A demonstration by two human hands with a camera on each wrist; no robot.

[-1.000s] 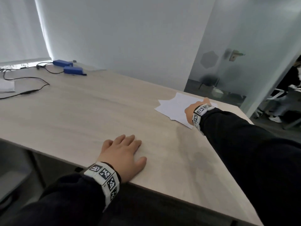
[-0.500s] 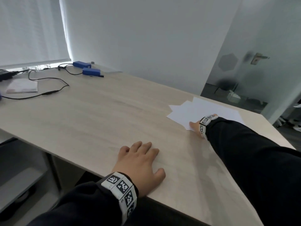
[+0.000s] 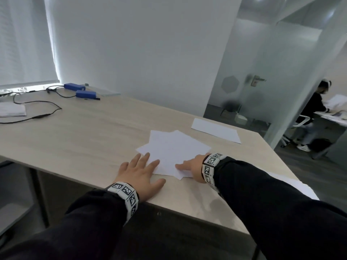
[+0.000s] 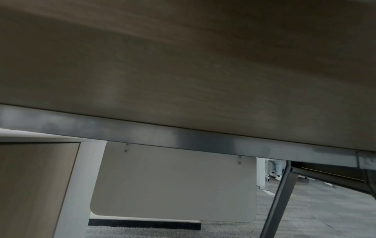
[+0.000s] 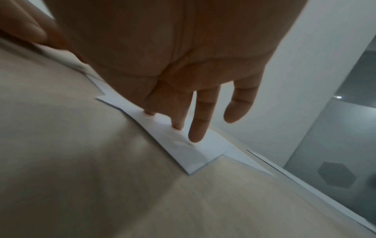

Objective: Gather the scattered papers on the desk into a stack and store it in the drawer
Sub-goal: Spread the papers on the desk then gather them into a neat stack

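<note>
Several white sheets lie fanned in a loose pile (image 3: pixel 174 149) on the light wood desk (image 3: pixel 84 137), close to its near edge. My right hand (image 3: pixel 189 166) rests on the pile's right side. In the right wrist view its straight fingers (image 5: pixel 198 122) press down on the paper (image 5: pixel 195 154). My left hand (image 3: pixel 140 171) lies flat on the desk with spread fingers, its fingertips touching the pile's left edge. A single sheet (image 3: pixel 216 130) lies apart, farther back on the right. Another white sheet (image 3: pixel 300 186) shows past my right sleeve at the desk's right edge.
Two blue boxes (image 3: pixel 85 94) with black cables (image 3: pixel 37 106) and a white booklet (image 3: pixel 11 109) sit at the far left of the desk. Under the desk, the left wrist view shows a wood-fronted cabinet (image 4: pixel 36 185) and a metal leg (image 4: pixel 278 201). A person (image 3: pixel 315 107) sits beyond the glass wall.
My right hand has slid the fanned pile toward the near edge. My left hand has moved right until it touches the pile. The single far sheet has come into view.
</note>
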